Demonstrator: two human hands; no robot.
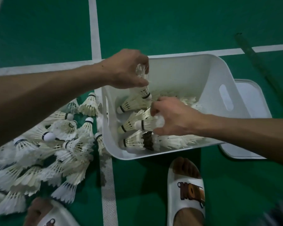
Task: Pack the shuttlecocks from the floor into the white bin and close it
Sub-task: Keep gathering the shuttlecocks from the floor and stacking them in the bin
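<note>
A white bin (178,69) stands open on the green floor and holds several white feather shuttlecocks (134,141). My left hand (126,69) grips a shuttlecock (144,88) by its feathers, cork end pointing down, over the bin's left side. My right hand (175,116) is inside the bin and grips the feather end of a stack of shuttlecocks (140,124) lying on their sides. A large pile of loose shuttlecocks (52,147) lies on the floor left of the bin.
The bin's white lid (252,101) lies flat on the floor behind the bin's right side. My feet in white slippers (188,191) stand just in front of the bin. A dark green tube (258,62) lies at the right. White court lines (95,30) cross the floor.
</note>
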